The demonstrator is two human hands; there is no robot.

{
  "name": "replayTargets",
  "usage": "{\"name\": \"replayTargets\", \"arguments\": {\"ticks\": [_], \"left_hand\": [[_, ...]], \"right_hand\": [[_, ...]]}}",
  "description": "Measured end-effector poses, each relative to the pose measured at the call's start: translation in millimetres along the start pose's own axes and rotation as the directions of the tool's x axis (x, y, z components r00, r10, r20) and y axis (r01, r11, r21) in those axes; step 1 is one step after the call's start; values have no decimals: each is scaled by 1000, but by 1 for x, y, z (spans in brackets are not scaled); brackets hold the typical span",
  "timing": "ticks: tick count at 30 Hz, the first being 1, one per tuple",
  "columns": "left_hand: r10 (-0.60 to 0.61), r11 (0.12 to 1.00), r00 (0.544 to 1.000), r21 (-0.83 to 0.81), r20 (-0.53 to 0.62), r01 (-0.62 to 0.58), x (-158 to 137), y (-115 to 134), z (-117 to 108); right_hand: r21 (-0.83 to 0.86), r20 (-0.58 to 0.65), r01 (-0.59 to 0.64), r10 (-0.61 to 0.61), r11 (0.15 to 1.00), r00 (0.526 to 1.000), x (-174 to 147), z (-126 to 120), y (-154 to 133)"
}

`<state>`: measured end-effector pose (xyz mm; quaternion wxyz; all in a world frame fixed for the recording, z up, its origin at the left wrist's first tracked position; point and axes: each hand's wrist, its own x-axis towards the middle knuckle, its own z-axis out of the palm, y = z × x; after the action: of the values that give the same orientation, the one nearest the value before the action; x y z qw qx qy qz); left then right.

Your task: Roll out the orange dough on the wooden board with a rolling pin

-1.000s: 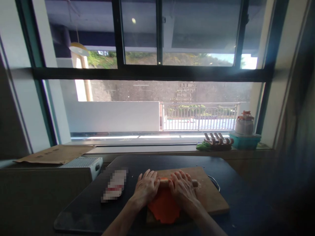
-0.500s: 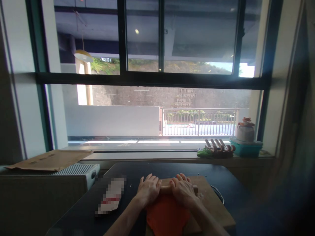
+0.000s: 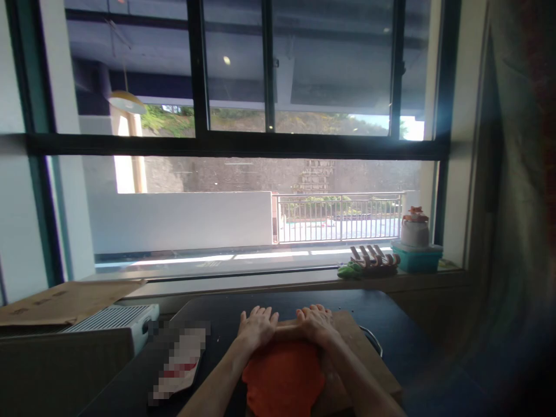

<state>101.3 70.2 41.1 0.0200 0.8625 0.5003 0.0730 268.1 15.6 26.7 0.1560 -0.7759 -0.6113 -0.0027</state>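
Note:
A wooden rolling pin (image 3: pixel 288 329) lies crosswise over the far end of a flat orange sheet of dough (image 3: pixel 284 376). My left hand (image 3: pixel 257 325) rests on the pin's left end, fingers stretched forward and spread. On its right end lies my right hand (image 3: pixel 318 324), palm down, fingers also extended past the pin. Neither hand wraps round it; both palms hide the pin's ends. The dough has an uneven edge and lies on a wooden board (image 3: pixel 360 365), its lower part cut off by the frame.
The board is on a dark table (image 3: pixel 217 310). A blurred-out flat object (image 3: pixel 182 359) lies at left, beside a white radiator-like unit (image 3: pixel 139 327) with brown paper (image 3: pixel 73 298). A metal handle (image 3: pixel 372 340) shows right of the board. The windowsill holds a teal box (image 3: pixel 419 258) and a rack (image 3: pixel 374 259).
The camera view has shifted, moving the scene left in the picture. Both hands and the rolling pin sit closer to the dough's far edge, with more of the dough showing.

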Motion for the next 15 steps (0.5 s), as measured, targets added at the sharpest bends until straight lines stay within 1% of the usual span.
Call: {"name": "replayTargets", "arguments": {"ticks": [2,4,6,9,11,13,15], "left_hand": [[-13,1000,1000,-6,5,13,3,0,-1],[-9,1000,1000,-9,-3,9,-7,0,2],[21,1000,999,-10,-32,-21,-26,-2,5],[101,994,991,-44,-86,-105,-59,-8,10],[148,984,985,-87,-90,-156,-74,-12,12],[170,978,984,-114,-56,-175,-78,-16,12],[158,983,987,-94,-33,-161,-70,-16,10]], "right_hand": [[10,-5,-24,24,1000,1000,4,2,0],[13,-47,-4,4,1000,999,-8,6,1],[26,-87,43,-40,999,995,-34,10,4],[48,-144,123,-115,991,983,-79,15,10],[45,-163,151,-142,987,976,-100,16,12],[46,-143,155,-147,987,979,-105,14,11],[54,-100,133,-127,990,987,-94,9,8]]}}
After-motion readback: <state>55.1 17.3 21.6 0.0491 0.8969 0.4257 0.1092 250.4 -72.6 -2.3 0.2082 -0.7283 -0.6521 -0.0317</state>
